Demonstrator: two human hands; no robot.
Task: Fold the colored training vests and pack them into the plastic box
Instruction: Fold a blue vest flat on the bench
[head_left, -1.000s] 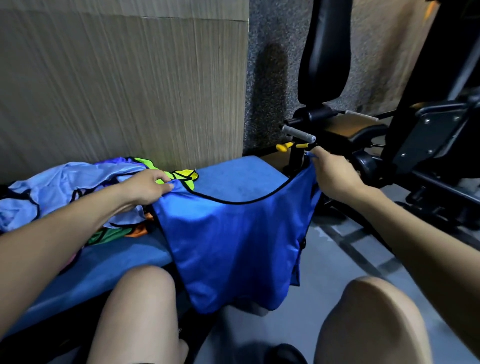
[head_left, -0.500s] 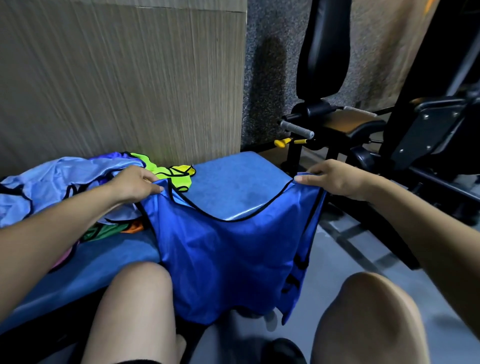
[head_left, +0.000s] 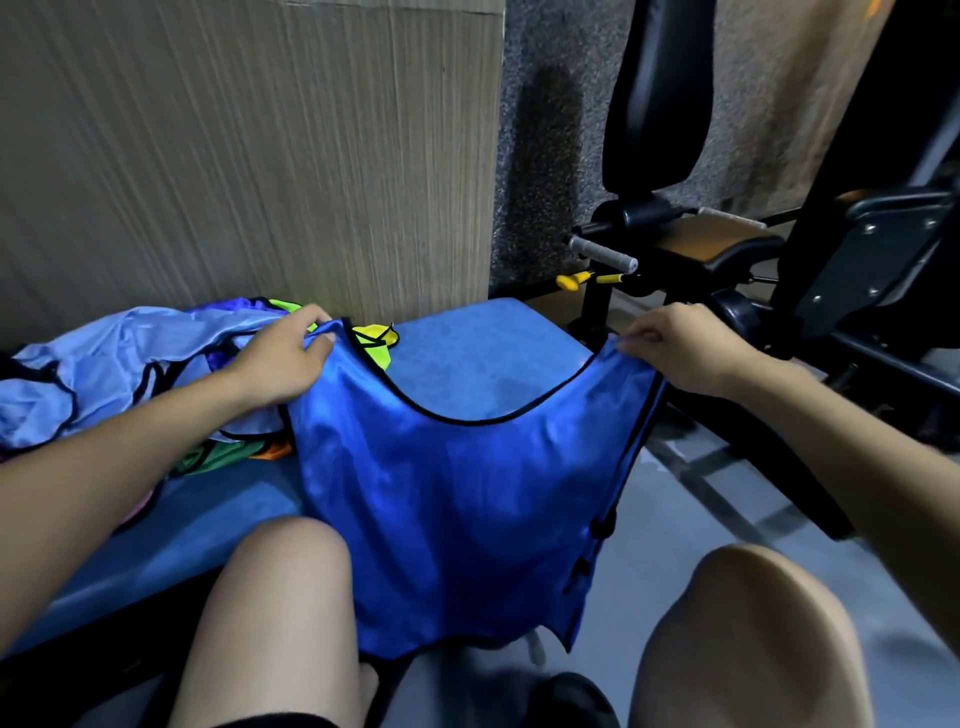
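A bright blue vest (head_left: 457, 509) with black trim hangs spread over the front edge of the blue padded bench (head_left: 467, 358). My left hand (head_left: 280, 358) pinches its left shoulder strap. My right hand (head_left: 680, 348) pinches the right shoulder strap at the bench's right corner. A heap of other vests (head_left: 119, 364), light blue, purple, yellow-green, green and orange, lies on the bench to the left, partly under my left forearm. No plastic box is in view.
A wood-grain wall panel (head_left: 249, 156) stands right behind the bench. Black gym equipment (head_left: 727, 249) with a grey handle and yellow pin fills the right side. My bare knees (head_left: 743, 639) sit low in front, above grey floor.
Both hands lowered the vest's shoulders from mid-air down to the bench top, my right hand coming down and inward. The vest now drapes flatter over the front edge.
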